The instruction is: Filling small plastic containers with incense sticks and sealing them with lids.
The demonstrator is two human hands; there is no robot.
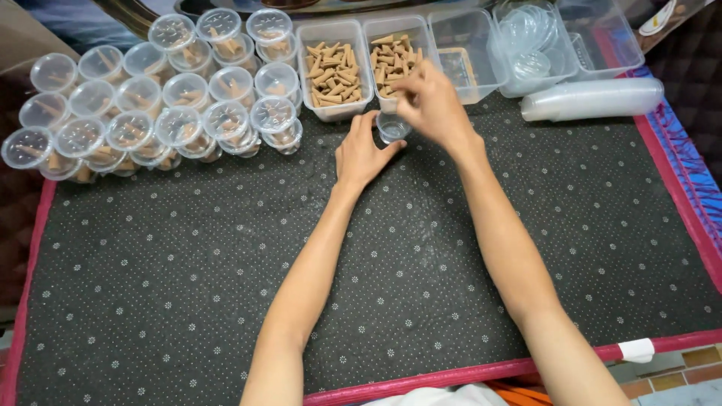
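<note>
The left hand (362, 154) lies on the dotted mat (226, 286), its thumb and fingers curved loosely around a small clear cup (392, 128) standing on the mat, while the right hand (430, 104) hovers just above the cup with fingertips pinched together; whether they hold anything I cannot tell. Just behind stand two tubs (333, 74) of brown cones, with lidded filled cups (180, 98) stacked to the left and empty tubs, lids (530, 41) and a sleeve of cups (594, 99) to the right.

lidded cups (162, 98) lie left of two cone-filled tubs (334, 71); small open cup (392, 128) sits before them; stacked cups (594, 99) right.
</note>
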